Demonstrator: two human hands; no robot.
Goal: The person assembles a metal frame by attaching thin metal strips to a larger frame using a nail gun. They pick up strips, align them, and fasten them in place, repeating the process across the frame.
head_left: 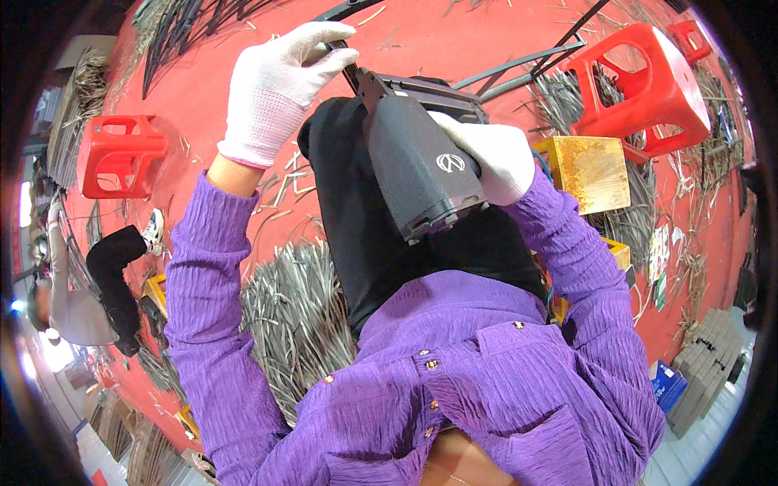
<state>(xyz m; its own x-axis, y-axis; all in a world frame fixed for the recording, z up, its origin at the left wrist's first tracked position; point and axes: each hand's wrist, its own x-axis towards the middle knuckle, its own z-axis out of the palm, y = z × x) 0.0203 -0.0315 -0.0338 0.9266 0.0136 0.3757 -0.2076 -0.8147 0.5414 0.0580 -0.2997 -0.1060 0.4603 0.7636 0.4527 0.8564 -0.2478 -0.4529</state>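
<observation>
Above my lap is a dark grey power tool (421,162) with a tapered housing and a pale round emblem. It looks like a cordless nail gun, but I cannot be sure. My right hand (496,160), in a white knit glove, holds it from the right side; the fingers are mostly hidden behind the housing. My gloved left hand (284,81) pinches a narrow black piece at the tool's far, slim end between thumb and fingers. Behind the tool lies a black slatted part (442,95), partly covered by it, over my black-trousered legs (340,202).
Grey flat strips (296,316) lie heaped at my left on the red floor (284,194). Red plastic stools stand left (121,158) and right (640,89). A worn yellow box (587,172) is beside my right arm. Metal frames (527,73) lie ahead. Another person (85,300) is at far left.
</observation>
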